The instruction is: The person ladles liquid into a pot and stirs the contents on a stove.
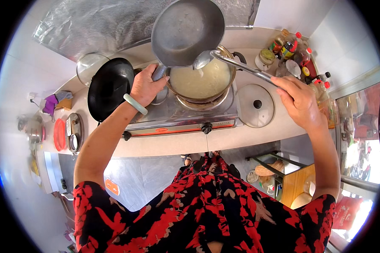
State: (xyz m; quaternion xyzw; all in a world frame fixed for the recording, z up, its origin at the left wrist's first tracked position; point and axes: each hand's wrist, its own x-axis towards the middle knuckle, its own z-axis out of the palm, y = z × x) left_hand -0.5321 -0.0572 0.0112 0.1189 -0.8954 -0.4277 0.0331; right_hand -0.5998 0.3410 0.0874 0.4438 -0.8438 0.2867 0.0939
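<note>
My left hand (149, 84) grips the handle of a grey frying pan (186, 31), tilted up above the far side of a pot. In my right hand (296, 98) is the long handle of a metal ladle (203, 59), its bowl near the frying pan's lower edge and above the pot. The wide pot (237, 76) holds pale, cloudy liquid (199, 80) and stands on the right burner of a gas stove (183, 118). Part of the pot's rim is hidden behind the frying pan.
A black wok (110, 88) stands left of the burner, a glass lid (88, 68) behind it. Another glass lid (256, 106) lies right of the stove. Several bottles (291, 47) and a glass jar (265, 59) crowd the back right corner. A red oval dish (60, 134) is at left.
</note>
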